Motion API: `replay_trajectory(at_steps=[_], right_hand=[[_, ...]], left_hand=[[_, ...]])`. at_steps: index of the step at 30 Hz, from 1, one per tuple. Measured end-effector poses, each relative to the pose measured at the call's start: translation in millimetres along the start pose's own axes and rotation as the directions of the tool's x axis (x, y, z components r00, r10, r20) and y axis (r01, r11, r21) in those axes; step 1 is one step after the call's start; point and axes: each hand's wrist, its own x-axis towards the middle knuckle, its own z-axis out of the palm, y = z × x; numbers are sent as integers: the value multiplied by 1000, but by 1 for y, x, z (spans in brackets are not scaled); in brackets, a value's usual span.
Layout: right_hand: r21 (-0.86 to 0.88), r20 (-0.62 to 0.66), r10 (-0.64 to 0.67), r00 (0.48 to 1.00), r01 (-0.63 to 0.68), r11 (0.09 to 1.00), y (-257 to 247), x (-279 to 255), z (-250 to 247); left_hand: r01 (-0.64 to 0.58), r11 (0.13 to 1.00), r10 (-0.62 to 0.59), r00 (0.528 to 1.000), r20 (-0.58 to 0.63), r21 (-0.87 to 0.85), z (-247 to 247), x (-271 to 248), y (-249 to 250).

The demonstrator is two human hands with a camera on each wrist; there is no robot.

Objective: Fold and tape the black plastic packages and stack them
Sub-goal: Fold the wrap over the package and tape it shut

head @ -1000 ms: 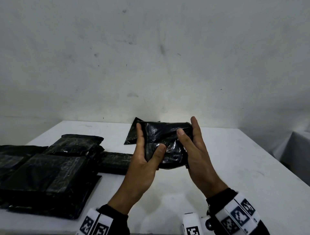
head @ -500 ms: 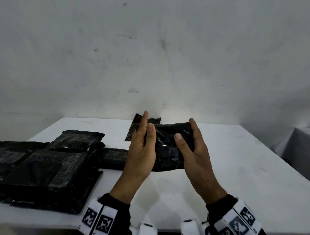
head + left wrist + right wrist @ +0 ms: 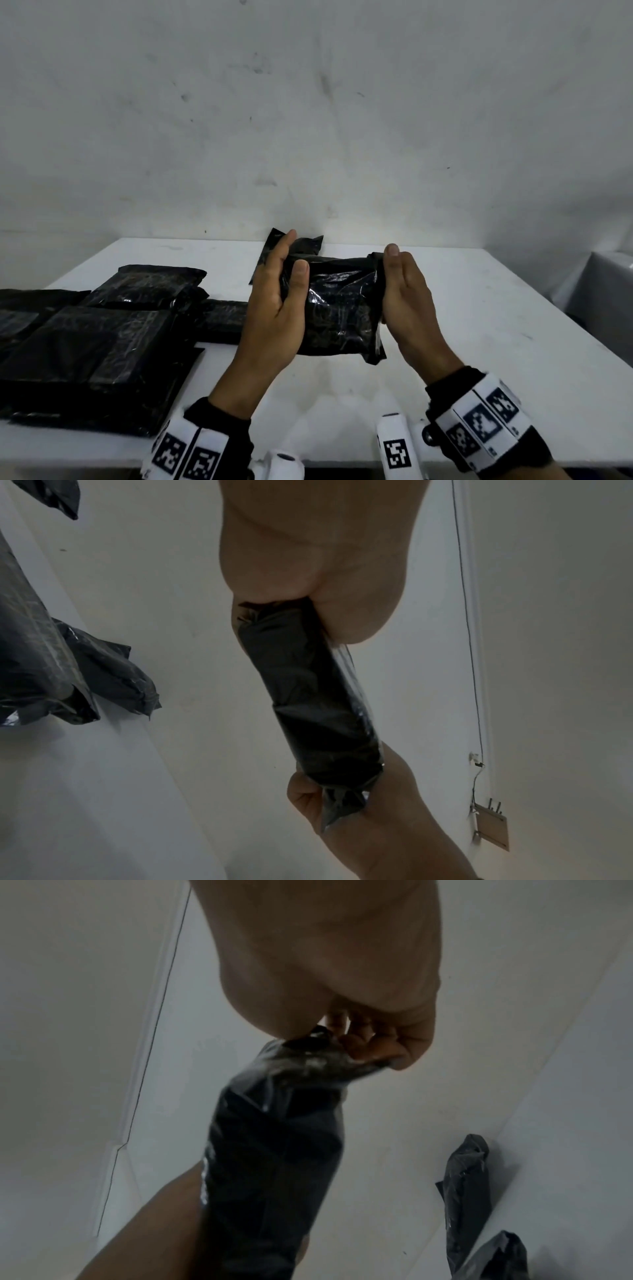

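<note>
I hold a black plastic package (image 3: pixel 339 308) above the white table (image 3: pixel 479 342), between both hands. My left hand (image 3: pixel 274 308) grips its left end, thumb on the front and fingers behind it. My right hand (image 3: pixel 404 298) pinches the package's right edge with curled fingers, as the right wrist view shows at the package (image 3: pixel 274 1164). In the left wrist view the package (image 3: pixel 318 702) is seen edge-on, a thick folded bundle with a loose flap at its far end. A stack of black packages (image 3: pixel 85 342) lies at the left.
Another black package (image 3: pixel 294 246) lies flat near the table's far edge behind my hands. One more package (image 3: pixel 222 320) lies beside the stack. A grey wall stands close behind the table. A second grey surface (image 3: pixel 603 291) is at the far right.
My hands have moved apart along the package. The left hand shifted from covering its front to gripping its left end, and the right hand slid to the right edge.
</note>
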Motion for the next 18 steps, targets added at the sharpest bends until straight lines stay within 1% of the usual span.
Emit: replay_trajectory(at_steps=[2,6,10,12,15,16,18], right_hand=[[2,-37,-19,999,19,1000,-2,0,2],[138,-98,-3,995,17,990,1,7,4],[271,-30,62,998,-52,961,-1,10,7],[263,-3,89,996,-85,961,0,10,7],[227,-63,62,996,-47,973,-1,9,-2],[230,-59,52,997,-38,973,-3,8,-5],[176,31,36,999,-40,983,-10,3,-8]], left_hand=[[6,1000,-7,1000,-11,-29,1,-1,-2],[30,992,-34,999,-31,-123,-1,-1,-2],[33,987,-38,999,-32,-159,-2,1,-1],[41,989,-45,999,-29,-141,-3,2,-1],[34,996,-37,999,-39,-78,-5,2,-2],[32,997,-35,998,-46,-65,-6,2,-3],[30,997,-34,998,-51,-70,-6,2,-5]])
